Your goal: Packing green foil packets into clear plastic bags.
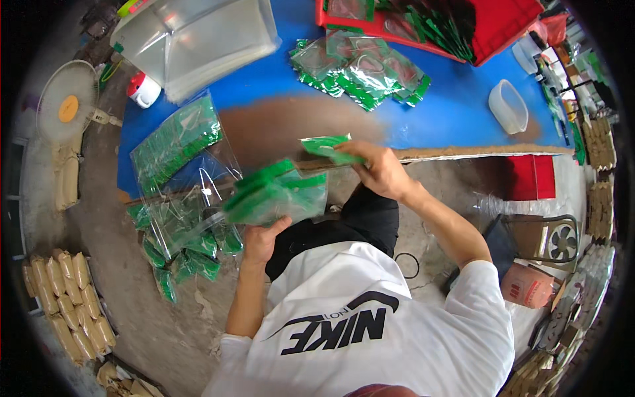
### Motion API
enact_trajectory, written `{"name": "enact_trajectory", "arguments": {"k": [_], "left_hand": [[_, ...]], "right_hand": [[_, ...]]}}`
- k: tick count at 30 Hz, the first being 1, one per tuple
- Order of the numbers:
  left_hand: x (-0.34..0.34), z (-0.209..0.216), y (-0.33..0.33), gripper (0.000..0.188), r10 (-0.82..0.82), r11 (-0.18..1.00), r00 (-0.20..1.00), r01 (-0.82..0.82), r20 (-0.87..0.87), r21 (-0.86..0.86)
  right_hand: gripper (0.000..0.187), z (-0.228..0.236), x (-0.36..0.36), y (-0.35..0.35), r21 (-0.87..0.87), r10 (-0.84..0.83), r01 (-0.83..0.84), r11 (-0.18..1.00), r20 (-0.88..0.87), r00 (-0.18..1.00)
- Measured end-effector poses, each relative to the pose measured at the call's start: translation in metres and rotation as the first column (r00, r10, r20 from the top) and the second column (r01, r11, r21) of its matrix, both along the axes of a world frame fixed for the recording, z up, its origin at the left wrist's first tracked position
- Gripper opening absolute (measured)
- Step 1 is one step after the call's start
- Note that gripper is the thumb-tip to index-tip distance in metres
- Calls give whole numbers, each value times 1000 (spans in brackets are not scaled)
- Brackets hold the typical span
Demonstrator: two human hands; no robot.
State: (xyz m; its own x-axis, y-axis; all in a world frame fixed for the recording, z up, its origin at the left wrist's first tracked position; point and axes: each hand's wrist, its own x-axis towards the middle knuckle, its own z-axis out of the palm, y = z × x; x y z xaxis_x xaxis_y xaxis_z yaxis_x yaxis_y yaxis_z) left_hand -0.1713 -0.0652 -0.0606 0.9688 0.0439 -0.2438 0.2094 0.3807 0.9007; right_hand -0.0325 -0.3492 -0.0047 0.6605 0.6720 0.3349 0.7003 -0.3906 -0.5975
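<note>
My left hand (262,242) is closed round the lower edge of a stack of clear plastic packets with green tops (268,192), held over my lap at the table's front edge. Motion blurs part of that stack. My right hand (383,173) pinches a single green-topped packet (325,145) just above and to the right of the stack. Left of the stack lies a large clear bag (218,155) with a row of green packets (177,142) inside. More green packets (192,258) hang below the table edge, near my left hand.
On the blue table (436,112) lie a pile of green-edged packets (367,69), a red tray (493,30), a clear tub (508,107), a stack of clear bags (205,46) and a red-and-white container (143,90). A fan (66,102) stands left; a red box (532,177) sits under the table.
</note>
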Motion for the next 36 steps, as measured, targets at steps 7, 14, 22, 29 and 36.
{"name": "enact_trajectory", "arguments": {"k": [7,14,22,29,36], "left_hand": [[28,23,-25,48,-83,909,982,6,167,417],[6,-4,-26,57,25,885,992,-81,-126,-459],[30,-16,-47,40,51,752,956,-227,-288,-619],[28,-12,-54,44,7,771,952,-201,-307,-604],[8,-20,-34,43,31,835,965,-168,-260,-524]], "right_hand": [[50,53,26,20,-28,-76,82,996,-743,664],[54,-36,118,-30,-365,-293,432,825,378,878],[21,-20,10,56,-18,-112,113,993,47,993],[40,-14,159,-11,57,-901,900,433,36,432],[45,-41,141,-2,-302,-645,719,625,318,694]]}}
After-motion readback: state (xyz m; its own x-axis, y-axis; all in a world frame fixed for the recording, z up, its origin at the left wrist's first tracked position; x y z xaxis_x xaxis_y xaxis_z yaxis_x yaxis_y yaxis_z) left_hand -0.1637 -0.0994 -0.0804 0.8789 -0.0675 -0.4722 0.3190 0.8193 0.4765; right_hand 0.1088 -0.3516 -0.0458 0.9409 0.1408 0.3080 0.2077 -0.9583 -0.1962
